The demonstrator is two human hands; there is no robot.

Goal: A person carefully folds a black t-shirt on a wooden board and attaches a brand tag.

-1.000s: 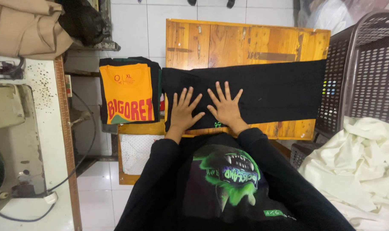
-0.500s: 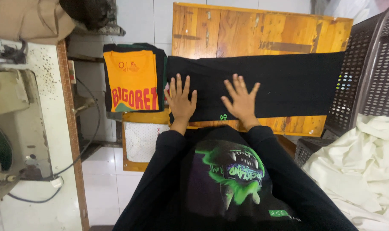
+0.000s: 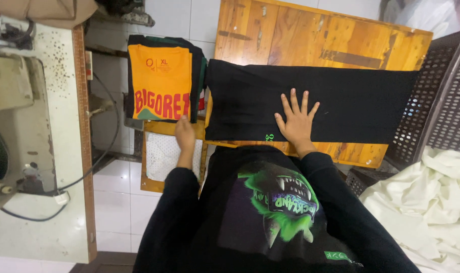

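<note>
A folded black garment (image 3: 351,103) lies lengthwise across a wooden table (image 3: 311,38). My right hand (image 3: 296,121) rests flat on it near its front edge, fingers spread. My left hand (image 3: 185,135) is off the garment at its left end, beside the table's left edge and just below a stack of folded shirts topped by an orange one (image 3: 160,83). Its fingers look curled; whether it grips the garment's edge or the stack is not clear. I wear a black top with a green printed graphic (image 3: 283,202).
A sewing machine on a speckled white table (image 3: 42,151) stands at the left. A dark plastic crate (image 3: 442,96) sits at the right, with white fabric (image 3: 427,202) piled below it. A white mesh piece on a wooden board (image 3: 165,156) lies under the shirt stack. White tiled floor below.
My left hand has left the black garment and moved left to the table's edge by the shirt stack. My right hand has slid right along the garment.
</note>
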